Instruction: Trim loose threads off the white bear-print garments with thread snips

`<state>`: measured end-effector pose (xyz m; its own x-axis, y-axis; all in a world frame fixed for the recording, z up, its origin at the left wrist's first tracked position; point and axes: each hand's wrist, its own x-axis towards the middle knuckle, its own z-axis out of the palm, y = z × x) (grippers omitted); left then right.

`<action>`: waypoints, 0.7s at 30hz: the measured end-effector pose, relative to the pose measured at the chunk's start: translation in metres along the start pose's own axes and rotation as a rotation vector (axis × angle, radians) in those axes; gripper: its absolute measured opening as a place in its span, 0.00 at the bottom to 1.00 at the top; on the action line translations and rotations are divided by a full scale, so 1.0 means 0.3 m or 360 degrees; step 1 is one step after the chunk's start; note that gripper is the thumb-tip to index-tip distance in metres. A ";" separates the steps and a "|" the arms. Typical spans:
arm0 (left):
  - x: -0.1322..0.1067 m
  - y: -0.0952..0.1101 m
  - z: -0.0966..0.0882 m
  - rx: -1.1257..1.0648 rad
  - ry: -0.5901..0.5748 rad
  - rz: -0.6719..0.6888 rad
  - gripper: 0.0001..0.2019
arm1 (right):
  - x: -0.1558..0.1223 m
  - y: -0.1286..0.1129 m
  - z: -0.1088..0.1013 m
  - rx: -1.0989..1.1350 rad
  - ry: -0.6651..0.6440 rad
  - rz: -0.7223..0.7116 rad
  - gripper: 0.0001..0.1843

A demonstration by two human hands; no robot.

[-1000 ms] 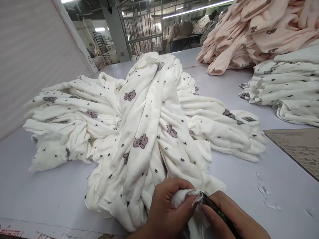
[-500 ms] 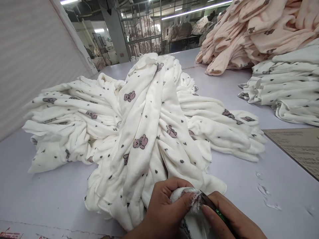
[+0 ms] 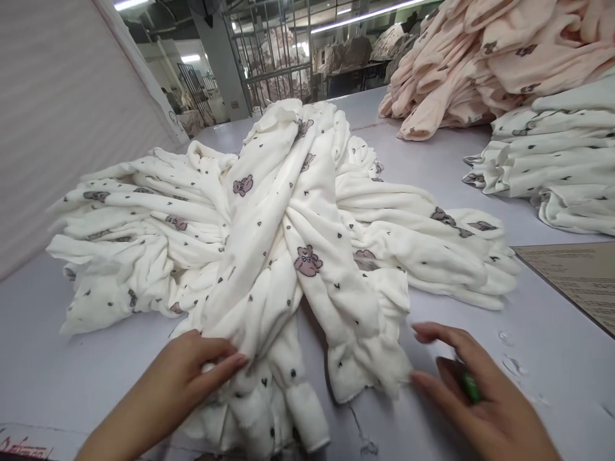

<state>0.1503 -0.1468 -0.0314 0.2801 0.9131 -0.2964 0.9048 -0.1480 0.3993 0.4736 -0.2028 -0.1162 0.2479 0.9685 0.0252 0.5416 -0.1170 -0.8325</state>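
Observation:
A heap of white plush garments [image 3: 262, 275] printed with purple bears and small dark marks lies in front of me. Two trouser-leg-like pieces hang toward me with gathered ends. At the near left part, my left hand [image 3: 187, 374] is closed, thumb and fingers pinching a fold of the white cloth. To the right of the cuffed end is my right hand [image 3: 490, 397], thumb and forefinger apart, thumb tip close to the cuff. Tucked in its palm are green-handled thread snips [image 3: 471, 387], mostly hidden by the fingers.
Peach garments [image 3: 446, 77] are piled at the back right, beside a stack of white ones [image 3: 557, 160]. A brown printed board [image 3: 571, 278] lies on the table's right side. Thread scraps [image 3: 512, 362] are scattered near my right hand. A pale hanging sheet [image 3: 86, 96] borders the left.
My hands have moved apart. The left has let go of the cloth end and now grips a fold further left; the right has drawn the snips away from the cloth. The legs now lie spread.

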 end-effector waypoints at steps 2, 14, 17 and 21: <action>0.032 0.044 0.023 0.0267 -0.0004 -0.0031 0.22 | 0.034 -0.027 0.055 0.0000 -0.0089 -0.0050 0.23; 0.101 0.294 0.320 0.0238 0.0937 0.1338 0.22 | 0.015 -0.158 0.047 0.1533 -0.0436 0.0893 0.17; 0.119 0.318 0.365 -0.0069 0.1088 0.1279 0.17 | 0.009 -0.181 0.047 0.1588 -0.0356 0.0923 0.19; 0.123 0.319 0.332 -0.0698 0.0784 0.1231 0.09 | 0.007 -0.195 0.085 0.1374 -0.0334 0.0807 0.20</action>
<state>0.2793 -0.1650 -0.0906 0.4860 0.6957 0.5290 0.3065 -0.7025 0.6423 0.4221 -0.1883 -0.0816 0.0959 0.8779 -0.4692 -0.3722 -0.4055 -0.8349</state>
